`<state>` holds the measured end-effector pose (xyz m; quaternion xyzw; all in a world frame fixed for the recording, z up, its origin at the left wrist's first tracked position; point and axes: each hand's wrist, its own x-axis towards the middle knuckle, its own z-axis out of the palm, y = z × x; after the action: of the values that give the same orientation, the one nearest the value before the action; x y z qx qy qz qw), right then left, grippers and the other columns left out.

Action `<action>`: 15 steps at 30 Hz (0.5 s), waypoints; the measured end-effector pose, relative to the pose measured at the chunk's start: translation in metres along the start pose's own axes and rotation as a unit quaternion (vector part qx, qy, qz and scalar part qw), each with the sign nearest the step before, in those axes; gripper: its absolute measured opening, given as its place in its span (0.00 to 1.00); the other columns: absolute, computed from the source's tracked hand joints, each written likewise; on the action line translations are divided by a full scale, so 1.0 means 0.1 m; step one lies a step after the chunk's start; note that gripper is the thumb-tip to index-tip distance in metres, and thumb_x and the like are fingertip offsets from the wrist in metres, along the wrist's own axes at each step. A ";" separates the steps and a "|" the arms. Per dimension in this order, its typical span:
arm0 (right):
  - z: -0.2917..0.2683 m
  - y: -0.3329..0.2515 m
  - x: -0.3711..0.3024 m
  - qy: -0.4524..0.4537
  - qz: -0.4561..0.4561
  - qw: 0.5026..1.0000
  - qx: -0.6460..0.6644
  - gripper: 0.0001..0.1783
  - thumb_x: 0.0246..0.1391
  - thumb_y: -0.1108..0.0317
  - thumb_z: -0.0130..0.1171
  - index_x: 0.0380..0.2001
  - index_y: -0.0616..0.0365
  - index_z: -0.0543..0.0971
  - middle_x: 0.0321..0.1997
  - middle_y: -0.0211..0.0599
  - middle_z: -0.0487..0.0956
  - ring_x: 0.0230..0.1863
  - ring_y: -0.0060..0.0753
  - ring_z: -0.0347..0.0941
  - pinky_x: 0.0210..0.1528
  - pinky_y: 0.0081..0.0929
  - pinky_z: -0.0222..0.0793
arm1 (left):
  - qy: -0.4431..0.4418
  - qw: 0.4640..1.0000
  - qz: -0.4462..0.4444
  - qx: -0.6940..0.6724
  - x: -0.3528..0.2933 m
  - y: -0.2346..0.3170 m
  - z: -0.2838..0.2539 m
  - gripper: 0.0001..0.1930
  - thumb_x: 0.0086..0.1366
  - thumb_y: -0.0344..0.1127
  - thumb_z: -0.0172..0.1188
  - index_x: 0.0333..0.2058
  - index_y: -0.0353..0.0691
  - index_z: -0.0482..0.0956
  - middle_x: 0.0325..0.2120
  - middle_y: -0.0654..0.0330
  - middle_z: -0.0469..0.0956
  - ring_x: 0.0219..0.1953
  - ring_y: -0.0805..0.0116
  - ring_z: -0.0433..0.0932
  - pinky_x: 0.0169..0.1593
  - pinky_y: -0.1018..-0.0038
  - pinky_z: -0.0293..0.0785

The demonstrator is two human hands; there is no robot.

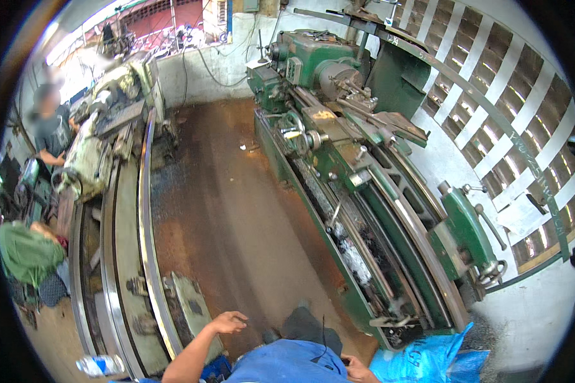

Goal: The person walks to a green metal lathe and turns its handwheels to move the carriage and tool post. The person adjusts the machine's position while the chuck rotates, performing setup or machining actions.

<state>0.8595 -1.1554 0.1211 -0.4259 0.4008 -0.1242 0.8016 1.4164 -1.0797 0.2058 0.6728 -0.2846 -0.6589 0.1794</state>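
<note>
My left hand [229, 322] hangs in the air over the floor, between the pale left lathe's bed [129, 274] and my blue shirt. Its fingers are loosely stretched out and nothing is in them. Low at the right of my shirt [287, 364] is my right hand [359, 371], fingers curled in; what they hold, if anything, is hidden. Nearest to that hand lies a blue plastic sack [415, 360], beside the foot of a green lathe [338, 153].
A brown floor aisle [255, 210] runs between the machines. Tailstock handles [490, 226] stick out at right. A plastic bottle [100, 365] lies at lower left. One person [52, 131] stands behind the left lathe; another, in green [29, 252], is nearer.
</note>
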 end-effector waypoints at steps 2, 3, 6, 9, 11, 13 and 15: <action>0.20 -0.40 0.47 0.025 -0.015 0.999 -0.029 0.21 0.55 0.72 0.69 0.52 0.67 0.82 0.52 0.35 0.82 0.51 0.26 0.76 0.57 0.27 0.71 | -0.020 0.999 0.036 -0.019 0.27 0.30 -0.27 0.26 0.67 0.41 0.65 0.62 0.43 0.73 0.50 0.54 0.82 0.48 0.64 0.81 0.44 0.68 0.79; 0.31 -0.61 0.76 0.037 -0.024 0.998 -0.045 0.20 0.55 0.72 0.69 0.51 0.68 0.82 0.53 0.34 0.82 0.52 0.26 0.76 0.57 0.26 0.71 | -0.027 0.998 0.047 -0.018 0.43 0.46 -0.40 0.26 0.67 0.42 0.65 0.62 0.43 0.73 0.51 0.54 0.82 0.49 0.64 0.81 0.45 0.67 0.79; 0.45 -1.25 1.72 0.215 0.088 0.955 -0.186 0.22 0.48 0.63 0.75 0.45 0.62 0.85 0.43 0.39 0.84 0.45 0.23 0.77 0.50 0.25 0.73 | -0.066 0.997 0.036 -0.021 0.77 0.81 -0.60 0.25 0.69 0.40 0.63 0.63 0.45 0.72 0.52 0.54 0.81 0.50 0.64 0.80 0.50 0.62 0.78; 0.56 -1.73 2.67 0.338 -0.015 0.895 -0.290 0.20 0.41 0.55 0.79 0.32 0.56 0.84 0.32 0.37 0.84 0.34 0.23 0.77 0.40 0.25 0.75 | -0.048 0.996 0.066 -0.043 1.01 1.09 -0.82 0.21 0.68 0.41 0.62 0.59 0.46 0.78 0.50 0.52 0.83 0.52 0.62 0.80 0.55 0.66 0.76; 0.53 -2.07 3.20 0.356 0.013 0.892 -0.277 0.19 0.41 0.54 0.78 0.28 0.56 0.83 0.31 0.35 0.83 0.33 0.24 0.77 0.37 0.27 0.75 | 0.058 0.998 0.015 -0.023 1.17 1.33 -1.05 0.19 0.67 0.41 0.64 0.54 0.42 0.81 0.44 0.52 0.86 0.47 0.64 0.83 0.53 0.66 0.77; 0.40 -2.43 3.52 0.243 0.098 0.933 -0.247 0.22 0.40 0.51 0.79 0.29 0.56 0.82 0.34 0.37 0.83 0.34 0.27 0.77 0.36 0.28 0.76 | 0.144 0.988 0.061 -0.020 1.27 1.52 -1.26 0.17 0.65 0.41 0.66 0.49 0.39 0.83 0.38 0.53 0.87 0.41 0.66 0.84 0.50 0.67 0.79; 0.24 -2.94 3.87 0.096 0.229 0.944 -0.219 0.23 0.40 0.51 0.78 0.33 0.57 0.83 0.35 0.38 0.83 0.36 0.27 0.77 0.36 0.29 0.76 | 0.218 0.972 0.078 -0.033 1.39 1.73 -1.55 0.16 0.64 0.41 0.68 0.46 0.37 0.83 0.33 0.54 0.87 0.36 0.68 0.85 0.46 0.68 0.80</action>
<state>1.1702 -1.5285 0.1510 -0.4735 0.5797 0.1134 0.6534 1.5403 -1.3202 0.2134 0.7698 -0.2687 -0.4889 0.3102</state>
